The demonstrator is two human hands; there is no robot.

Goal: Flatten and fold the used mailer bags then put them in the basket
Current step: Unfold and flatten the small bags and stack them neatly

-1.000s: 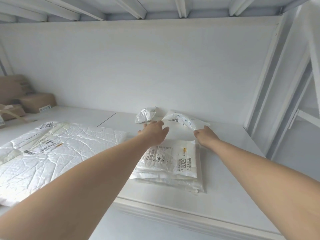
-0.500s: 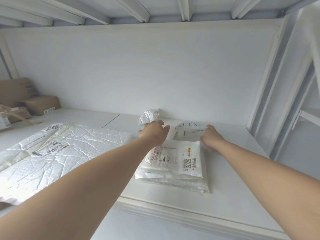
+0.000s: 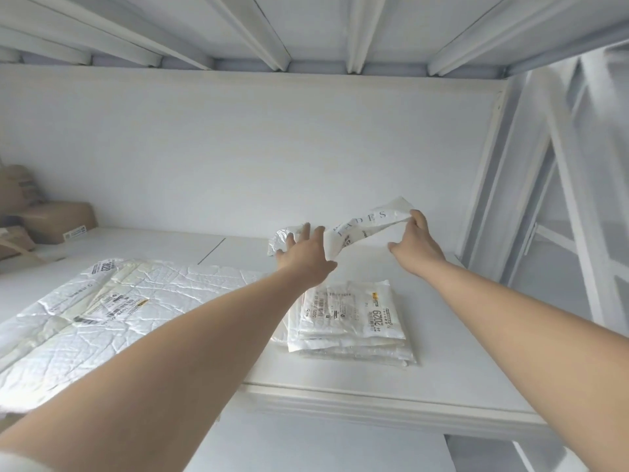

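Observation:
A white mailer bag with grey letters [image 3: 366, 223] is lifted off the white table [image 3: 442, 362] near the back wall. My right hand [image 3: 416, 245] pinches its upper right end. My left hand [image 3: 306, 255] reaches to its lower left end with fingers spread and touches it beside a crumpled silvery bag [image 3: 280, 238]. A folded stack of white mailer bags [image 3: 350, 321] with a "2029" label lies closer to me. A large flattened quilted mailer [image 3: 102, 315] lies at the left. No basket is in view.
Brown cardboard boxes [image 3: 58, 221] stand at the far left against the wall. A white slatted frame runs overhead and white posts [image 3: 510, 199] rise at the right. The table's front edge [image 3: 374, 403] runs below the folded stack.
My right hand has lifted the lettered bag up and to the right, off the table. My left hand has opened, its fingers now spread at the bag's lower end.

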